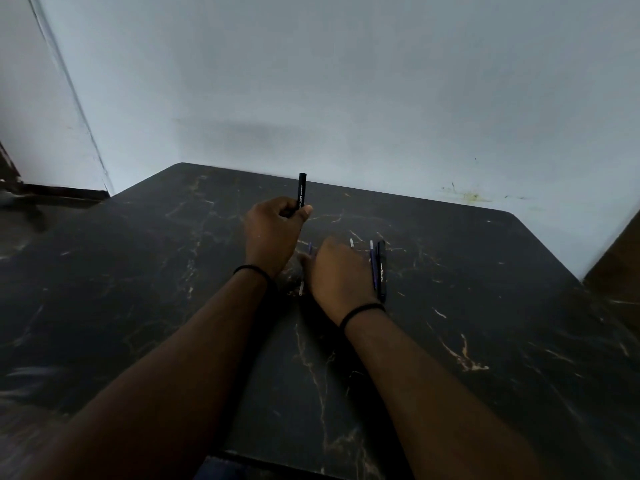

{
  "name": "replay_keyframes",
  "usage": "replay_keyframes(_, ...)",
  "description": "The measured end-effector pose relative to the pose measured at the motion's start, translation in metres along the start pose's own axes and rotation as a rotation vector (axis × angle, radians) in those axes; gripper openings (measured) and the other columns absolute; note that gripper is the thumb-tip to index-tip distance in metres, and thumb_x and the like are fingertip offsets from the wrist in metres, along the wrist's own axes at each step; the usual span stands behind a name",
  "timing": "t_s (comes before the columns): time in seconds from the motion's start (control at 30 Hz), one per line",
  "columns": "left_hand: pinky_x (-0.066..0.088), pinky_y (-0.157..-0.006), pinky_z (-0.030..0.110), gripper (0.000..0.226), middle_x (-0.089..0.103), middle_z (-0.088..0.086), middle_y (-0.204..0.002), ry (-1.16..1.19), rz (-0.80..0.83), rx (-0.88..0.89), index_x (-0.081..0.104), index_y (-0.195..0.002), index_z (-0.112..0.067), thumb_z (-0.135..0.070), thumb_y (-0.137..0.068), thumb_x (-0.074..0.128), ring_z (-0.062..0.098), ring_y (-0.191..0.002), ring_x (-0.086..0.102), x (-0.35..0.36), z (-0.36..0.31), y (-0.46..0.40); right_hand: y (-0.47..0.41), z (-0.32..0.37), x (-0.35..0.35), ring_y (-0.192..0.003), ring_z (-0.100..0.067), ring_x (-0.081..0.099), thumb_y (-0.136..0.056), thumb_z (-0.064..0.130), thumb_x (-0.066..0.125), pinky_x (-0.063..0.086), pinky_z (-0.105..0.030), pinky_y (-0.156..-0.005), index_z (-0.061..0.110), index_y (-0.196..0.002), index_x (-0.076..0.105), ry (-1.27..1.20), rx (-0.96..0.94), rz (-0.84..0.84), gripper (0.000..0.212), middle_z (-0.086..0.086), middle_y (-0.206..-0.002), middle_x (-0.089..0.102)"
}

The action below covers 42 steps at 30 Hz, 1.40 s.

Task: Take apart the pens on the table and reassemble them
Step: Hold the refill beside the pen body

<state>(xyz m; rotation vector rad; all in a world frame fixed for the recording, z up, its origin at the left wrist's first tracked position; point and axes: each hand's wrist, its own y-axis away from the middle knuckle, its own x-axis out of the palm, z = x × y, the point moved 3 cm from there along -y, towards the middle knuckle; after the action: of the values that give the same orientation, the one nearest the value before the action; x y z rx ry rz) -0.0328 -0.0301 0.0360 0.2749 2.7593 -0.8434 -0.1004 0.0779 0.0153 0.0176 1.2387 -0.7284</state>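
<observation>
My left hand [272, 230] grips a black pen barrel [301, 190] with white lettering and holds it upright above the dark marble table [138, 271]. My right hand [341, 268] lies palm down on the table over several pen parts; its fingers are hidden from me. A thin purple refill [310, 248] pokes out between the two hands, and a small silver piece [300, 289] lies just left of the right wrist. To the right of that hand lie a black pen [381, 271] and a purple refill [373, 268], side by side. A small silver tip [351, 242] shows beyond the knuckles.
The table's far edge meets a pale wall [346, 98]. A dark floor and skirting [52, 199] show at the left. Both wrists carry a black band. The table's near edge [277, 462] is at the bottom of the view.
</observation>
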Motion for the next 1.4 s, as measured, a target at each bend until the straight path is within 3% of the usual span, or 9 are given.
replay_keyframes(0.13,0.053,-0.064,0.038,0.017,0.071,0.01,-0.07,-0.012,0.015,0.021,0.075,-0.082,-0.012,-0.029,-0.084,0.073,0.029,-0.069,0.067,0.001,0.001,-0.001,0.0,0.002,-0.003,-0.103,-0.033,0.067,-0.098,0.034,0.056,0.047,-0.033,-0.076,0.009,-0.107,0.064,0.086,0.013,0.046,0.028,-0.014,-0.111,0.07)
replay_keyframes(0.3,0.056,-0.062,0.04,0.02,0.07,0.007,-0.068,-0.089,0.041,0.067,0.075,-0.081,-0.012,-0.031,-0.085,0.072,0.024,-0.065,0.066,0.002,0.002,0.002,-0.001,0.0,-0.008,-0.102,-0.033,0.068,-0.098,0.039,0.053,0.045,-0.032,-0.072,0.01,-0.105,0.068,0.121,0.09,0.088,0.034,-0.013,-0.109,0.071)
replay_keyframes(0.47,0.056,-0.063,0.042,0.018,0.07,0.008,-0.068,-0.1,0.022,0.077,0.075,-0.081,-0.013,-0.03,-0.085,0.072,0.025,-0.065,0.066,0.001,0.006,0.0,0.0,-0.008,-0.012,-0.096,-0.033,0.068,-0.092,0.029,0.055,0.042,-0.03,-0.069,0.008,-0.099,0.068,0.036,0.126,0.1,0.025,-0.013,-0.102,0.071)
replay_keyframes(0.6,0.056,-0.065,0.036,0.017,0.072,0.004,-0.079,-0.152,0.055,0.131,0.075,-0.088,-0.016,-0.032,-0.085,0.071,0.018,-0.071,0.066,0.004,0.007,0.001,0.0,-0.014,-0.034,-0.06,-0.018,0.058,-0.094,0.022,0.052,0.044,-0.03,-0.052,0.009,-0.094,0.051,-0.227,0.098,-0.274,0.013,0.002,-0.068,0.054)
replay_keyframes(0.67,0.054,-0.066,0.032,0.017,0.073,0.002,-0.085,-0.168,0.083,0.193,0.075,-0.091,-0.016,-0.031,-0.085,0.072,0.015,-0.076,0.065,0.007,0.006,0.002,0.007,-0.014,-0.048,-0.051,-0.004,0.042,-0.095,0.017,0.053,0.033,-0.017,-0.046,0.015,-0.092,0.041,-0.346,-0.027,-0.529,0.013,0.011,-0.063,0.041)
replay_keyframes(0.77,0.05,-0.066,0.031,0.016,0.072,0.002,-0.087,-0.163,0.125,0.264,0.076,-0.091,-0.015,-0.029,-0.083,0.074,0.015,-0.079,0.062,0.013,0.003,0.005,0.014,-0.016,-0.062,-0.049,-0.008,0.041,-0.095,0.015,0.051,0.028,-0.011,-0.045,0.01,-0.093,0.045,-0.486,-0.133,-0.751,0.009,0.003,-0.065,0.046)
replay_keyframes(0.87,0.05,-0.071,0.032,0.019,0.071,0.002,-0.09,-0.169,0.158,0.297,0.076,-0.094,-0.014,-0.029,-0.082,0.074,0.016,-0.084,0.06,0.016,0.001,0.007,0.013,-0.018,-0.06,-0.055,-0.022,0.052,-0.097,0.011,0.051,0.036,-0.025,-0.048,-0.001,-0.096,0.05,-0.569,-0.147,-0.797,0.012,-0.009,-0.07,0.055)
replay_keyframes(1.0,0.05,-0.072,0.033,0.019,0.07,0.002,-0.09,-0.176,0.157,0.334,0.077,-0.094,-0.014,-0.028,-0.081,0.075,0.017,-0.087,0.058,0.017,-0.002,0.009,0.009,-0.023,-0.057,-0.059,-0.023,0.053,-0.099,0.009,0.049,0.04,-0.03,-0.053,-0.003,-0.098,0.05,-0.589,-0.155,-0.792,0.012,-0.006,-0.074,0.053)
replay_keyframes(1.4,0.048,-0.07,0.037,0.019,0.068,0.002,-0.087,-0.185,0.171,0.355,0.078,-0.095,-0.016,-0.026,-0.08,0.077,0.018,-0.087,0.055,0.017,-0.008,0.011,0.005,-0.028,-0.053,-0.056,-0.015,0.047,-0.1,0.012,0.048,0.033,-0.013,-0.05,-0.002,-0.099,0.048,-0.606,-0.153,-0.76,0.014,-0.001,-0.072,0.049)
